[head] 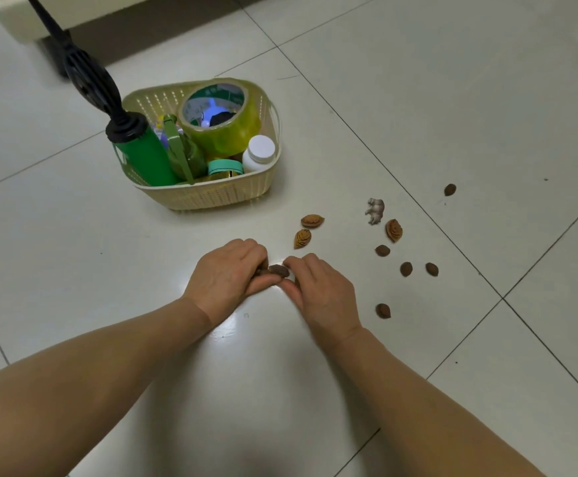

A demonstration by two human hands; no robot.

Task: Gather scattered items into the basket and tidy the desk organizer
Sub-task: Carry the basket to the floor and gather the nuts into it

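Observation:
A cream plastic basket (pixel 212 197) stands on the tiled floor, holding a green pump (pixel 143 156), a roll of yellowish tape (pixel 225 122), a white bottle (pixel 258 153) and other small items. My left hand (pixel 225 273) is curled round dark fruit pits, one pit (pixel 278 270) showing at its fingertips. My right hand (pixel 318 287) meets it there, its fingers pinching that same pit. Several more pits lie scattered to the right, such as the tan pits (pixel 311 221), (pixel 302 238) and a dark pit (pixel 382 310). A small grey toy animal (pixel 374 210) stands among them.
The pump's black handle and hose (pixel 84 74) stick up and back out of the basket to the left. A pale appliance or furniture base (pixel 74 15) sits at the top left. One pit (pixel 449 189) lies apart at the far right.

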